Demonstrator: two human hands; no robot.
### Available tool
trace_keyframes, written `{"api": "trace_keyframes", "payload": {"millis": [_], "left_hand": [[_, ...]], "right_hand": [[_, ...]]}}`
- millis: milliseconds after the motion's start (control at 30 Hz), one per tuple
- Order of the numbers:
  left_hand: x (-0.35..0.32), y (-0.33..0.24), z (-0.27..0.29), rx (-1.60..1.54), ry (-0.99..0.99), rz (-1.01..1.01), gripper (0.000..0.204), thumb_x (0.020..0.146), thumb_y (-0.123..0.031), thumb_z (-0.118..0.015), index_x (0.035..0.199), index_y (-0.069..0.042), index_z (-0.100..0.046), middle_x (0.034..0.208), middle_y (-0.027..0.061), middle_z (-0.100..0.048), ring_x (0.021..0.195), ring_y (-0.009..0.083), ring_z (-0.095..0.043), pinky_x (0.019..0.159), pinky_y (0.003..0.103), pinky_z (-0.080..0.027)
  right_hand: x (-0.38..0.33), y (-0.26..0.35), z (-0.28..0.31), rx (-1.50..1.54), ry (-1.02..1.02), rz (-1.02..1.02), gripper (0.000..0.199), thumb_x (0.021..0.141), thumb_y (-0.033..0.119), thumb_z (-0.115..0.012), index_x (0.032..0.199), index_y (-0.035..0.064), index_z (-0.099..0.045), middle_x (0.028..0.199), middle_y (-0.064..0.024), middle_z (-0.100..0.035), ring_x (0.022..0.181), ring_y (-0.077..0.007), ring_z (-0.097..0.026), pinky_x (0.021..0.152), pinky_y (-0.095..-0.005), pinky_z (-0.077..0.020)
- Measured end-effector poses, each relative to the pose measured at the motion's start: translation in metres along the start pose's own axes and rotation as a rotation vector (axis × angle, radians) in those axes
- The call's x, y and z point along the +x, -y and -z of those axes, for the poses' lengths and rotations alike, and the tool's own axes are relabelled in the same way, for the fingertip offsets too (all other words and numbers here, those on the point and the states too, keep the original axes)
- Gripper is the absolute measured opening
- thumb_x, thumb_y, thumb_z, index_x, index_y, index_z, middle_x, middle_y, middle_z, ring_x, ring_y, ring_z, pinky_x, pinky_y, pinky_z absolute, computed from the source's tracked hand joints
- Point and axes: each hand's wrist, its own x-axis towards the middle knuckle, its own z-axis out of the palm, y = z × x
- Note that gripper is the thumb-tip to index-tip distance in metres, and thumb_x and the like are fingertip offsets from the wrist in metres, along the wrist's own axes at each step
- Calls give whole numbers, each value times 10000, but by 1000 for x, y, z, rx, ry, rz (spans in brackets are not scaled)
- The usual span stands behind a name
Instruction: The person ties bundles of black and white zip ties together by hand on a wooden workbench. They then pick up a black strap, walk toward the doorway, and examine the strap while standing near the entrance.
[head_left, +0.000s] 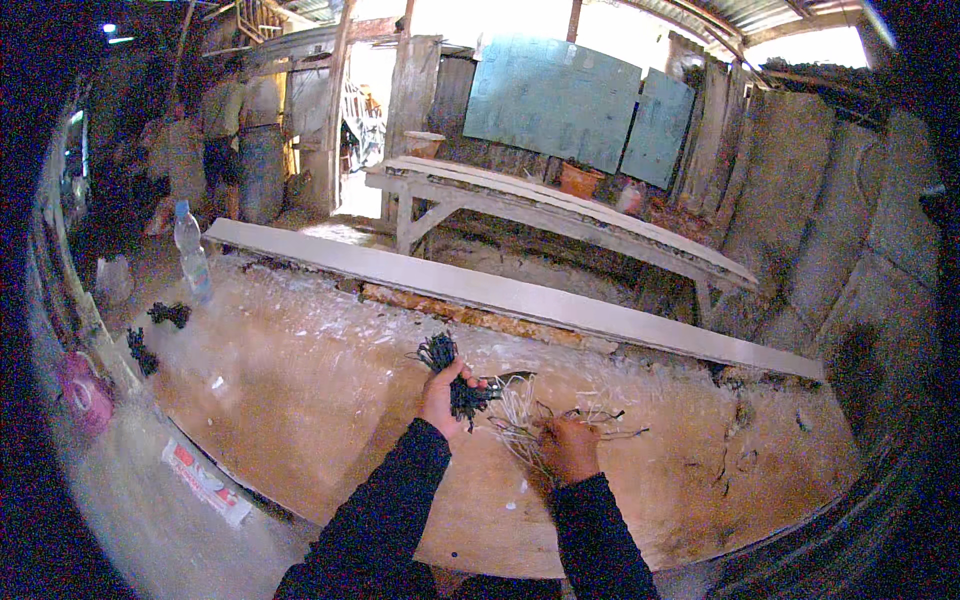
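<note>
My left hand [438, 400] is closed around a bundle of short, dark, thin strands [438, 352]. The bundle sticks out above and below the fist, bound or bunched at its middle. To its right, a loose heap of pale thin strings [514, 408] lies on the wooden tabletop [330, 440], some with dark ends. My right hand [570, 448] is curled down over the heap's right side, its fingertips mostly hidden. Strings poke out on both sides of it, but whether the fingers pinch any cannot be made out.
Two more dark bundles [169, 314] lie at the table's left, near a clear plastic bottle [190, 245]. A long pale board [500, 292] runs along the far edge. Beyond stands a bench [560, 225] with an orange pot [579, 180]. People [180, 160] are at the back left.
</note>
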Motion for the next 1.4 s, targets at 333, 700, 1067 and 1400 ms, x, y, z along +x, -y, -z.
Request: {"api": "trace_keyframes", "payload": {"millis": [333,700,1067,1400], "left_hand": [[-3,7,0,106,30,97,204,839,-237,-538,714,-84,-490,610,32,-502,634,196,-549,672,341,-467],[-6,14,-2,20,149,68,288,849,-192,-530,1095,-49,-485,628,-12,-429,589,130,-480,668,344,-466],[-31,42,-11,403,218,363,279,831,-297,-560,980,-64,-597,800,12,-604,691,116,-575,663,282,-486],[-31,52,-2,356,214,369,207,824,-260,-576,914,-74,-583,868,43,-621,768,159,-594,694,295,-481]], "right_hand": [[-5,-4,-6,-103,109,-35,155,729,264,-594,864,215,-651,732,-62,-640,737,-261,-608,759,-488,-349],[0,2,13,229,-186,-69,123,728,213,-625,779,102,-637,725,-82,-620,721,-252,-591,681,-394,-421],[-2,7,-1,714,-304,-37,42,736,40,-622,749,15,-592,746,-66,-630,670,-137,-579,637,-266,-452],[-6,6,-12,755,-209,25,60,744,66,-639,746,11,-614,750,-60,-634,708,-128,-572,665,-263,-447]]}}
